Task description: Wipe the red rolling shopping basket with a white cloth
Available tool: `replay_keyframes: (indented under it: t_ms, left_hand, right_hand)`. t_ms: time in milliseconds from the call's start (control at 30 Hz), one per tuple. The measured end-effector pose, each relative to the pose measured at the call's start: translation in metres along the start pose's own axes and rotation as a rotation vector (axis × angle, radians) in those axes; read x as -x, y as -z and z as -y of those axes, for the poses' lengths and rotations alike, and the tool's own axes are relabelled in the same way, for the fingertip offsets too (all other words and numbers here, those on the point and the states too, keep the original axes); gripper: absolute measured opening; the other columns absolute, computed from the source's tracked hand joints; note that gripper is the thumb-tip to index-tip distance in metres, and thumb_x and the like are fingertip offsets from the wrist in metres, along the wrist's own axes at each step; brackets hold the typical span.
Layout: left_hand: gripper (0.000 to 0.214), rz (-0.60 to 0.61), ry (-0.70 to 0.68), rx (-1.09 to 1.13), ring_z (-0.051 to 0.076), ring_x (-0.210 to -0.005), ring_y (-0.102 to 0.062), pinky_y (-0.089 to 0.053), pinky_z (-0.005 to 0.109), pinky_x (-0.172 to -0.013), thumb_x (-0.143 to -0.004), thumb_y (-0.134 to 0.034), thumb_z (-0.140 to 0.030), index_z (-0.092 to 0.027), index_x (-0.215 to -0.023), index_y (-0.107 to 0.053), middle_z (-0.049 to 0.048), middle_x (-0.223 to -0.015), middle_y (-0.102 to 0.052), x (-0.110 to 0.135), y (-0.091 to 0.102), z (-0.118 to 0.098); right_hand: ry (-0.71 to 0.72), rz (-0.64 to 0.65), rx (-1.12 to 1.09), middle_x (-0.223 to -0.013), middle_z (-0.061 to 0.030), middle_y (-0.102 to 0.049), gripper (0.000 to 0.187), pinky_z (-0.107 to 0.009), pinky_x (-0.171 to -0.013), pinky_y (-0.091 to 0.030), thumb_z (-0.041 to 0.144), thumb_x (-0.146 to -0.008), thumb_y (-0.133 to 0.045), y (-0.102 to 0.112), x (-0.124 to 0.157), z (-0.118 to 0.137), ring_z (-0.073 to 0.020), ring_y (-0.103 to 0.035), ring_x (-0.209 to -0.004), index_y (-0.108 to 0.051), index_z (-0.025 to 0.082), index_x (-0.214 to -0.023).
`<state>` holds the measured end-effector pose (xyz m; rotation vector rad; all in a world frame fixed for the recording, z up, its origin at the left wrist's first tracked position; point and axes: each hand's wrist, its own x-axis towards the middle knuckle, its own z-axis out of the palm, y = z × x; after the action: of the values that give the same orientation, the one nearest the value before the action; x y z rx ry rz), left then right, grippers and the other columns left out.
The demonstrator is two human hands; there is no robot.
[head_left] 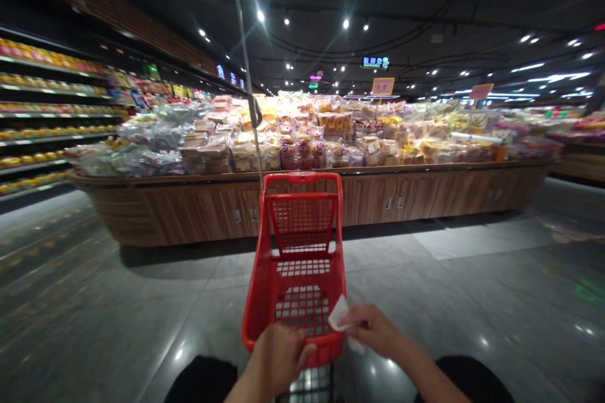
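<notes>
White tissue (338,313) at near R corner of red cart (263,286), contact unclear; R hand (353,320) pinching it. L hand (286,352) over near rim, blurry, can't tell if gripping. Step (prob.): tissue handling at rim; next move calls for firm pinch, cart steadied. Wooden bench (454,192) w/ pkgd food (302,146) beyond.

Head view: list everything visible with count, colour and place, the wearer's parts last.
Cart: one, red, centre
Tissue, apparently: one, white, cart's near right
Pole: one, grey, cart's far left
Counters: two, brown, beyond cart and far right
Packages: many, mixed colours, on counters
Price cards: two, orange-pink, above packages
Shelves: several, pale-edged, left
Lit signs: several, blue, green, purple, back
Lights: many, white, overhead
Floor: one, grey, below
Left hand: one, bare, over cart's near end
Right hand: one, bare, gripping tissue
Legs, probably: two, black, bottom edge
</notes>
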<state>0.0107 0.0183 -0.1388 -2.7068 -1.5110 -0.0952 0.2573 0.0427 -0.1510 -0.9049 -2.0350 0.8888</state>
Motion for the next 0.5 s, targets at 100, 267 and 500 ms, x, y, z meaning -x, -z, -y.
replay_keyframes:
  t_ms: [100,267,500]
  left_hand:
    - [0.048,0.008,-0.046,-0.006,0.020,-0.067,-0.064,-0.044,0.029,-0.061,-0.092,-0.022,-0.045,-0.020,-0.079,-0.060,0.0054,-0.071,-0.068,0.002,0.000,0.008]
    - [0.044,0.024,-0.061,-0.004,0.020,-0.067,-0.063,-0.045,0.031,-0.064,-0.091,-0.024,-0.045,-0.020,-0.079,-0.058,0.0043,-0.073,-0.068,0.004,0.000,0.015]
    - [0.044,0.027,-0.012,0.018,0.019,-0.069,-0.061,-0.043,0.030,-0.067,-0.090,-0.027,-0.048,-0.021,-0.080,-0.060,0.0039,-0.073,-0.067,0.009,0.000,0.020]
  right_hand:
    - [0.011,-0.049,0.069,-0.080,-0.0014,-0.069,0.020,-0.025,-0.067,-0.047,0.028,-0.084,-0.055,-0.002,-0.001,-0.001,-0.0163,-0.062,-0.072,-0.074,0.025,-0.090]
    - [-0.030,-0.314,0.277,-0.080,-0.0043,-0.067,0.026,-0.029,-0.071,-0.049,0.019,-0.085,-0.050,0.019,-0.046,-0.018,-0.0175,-0.063,-0.074,-0.071,0.022,-0.100]
    - [0.121,-0.485,0.507,-0.127,-0.0055,-0.055,0.038,-0.036,-0.092,-0.045,0.012,-0.086,-0.043,0.027,-0.064,-0.021,-0.0194,-0.056,-0.106,-0.062,0.026,-0.116]
